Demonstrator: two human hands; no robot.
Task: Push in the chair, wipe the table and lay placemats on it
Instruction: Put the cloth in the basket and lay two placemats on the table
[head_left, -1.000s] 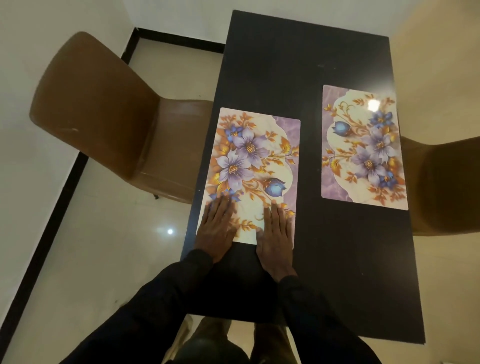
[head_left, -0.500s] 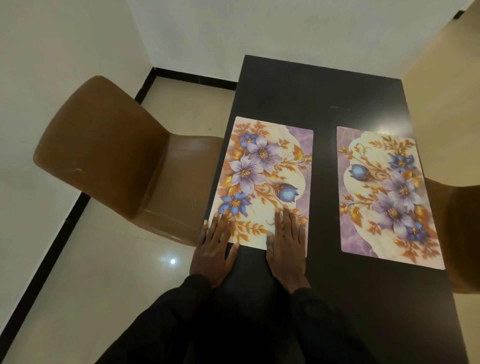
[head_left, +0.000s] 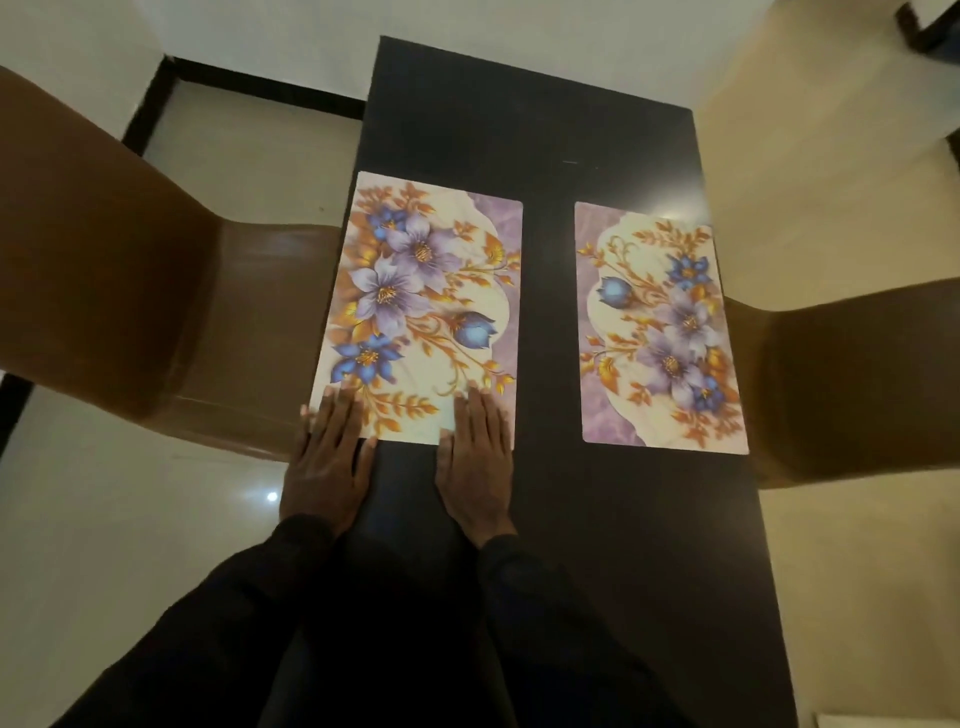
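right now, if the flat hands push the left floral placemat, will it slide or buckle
Probably slides: the left placemat lies flat on the smooth dark table, left hand and right hand pressing its near edge. Likely light and bendy when lifted, as it shows almost no thickness. Its uncurled corners hint at some stiffness, so buckling seems unlikely.

Single wide-angle head view, close over the table (head_left: 535, 119), looking steeply down from its 6 o'clock end toward 12, left chair (head_left: 104, 270) at 9, right chair (head_left: 857, 374) at 3.
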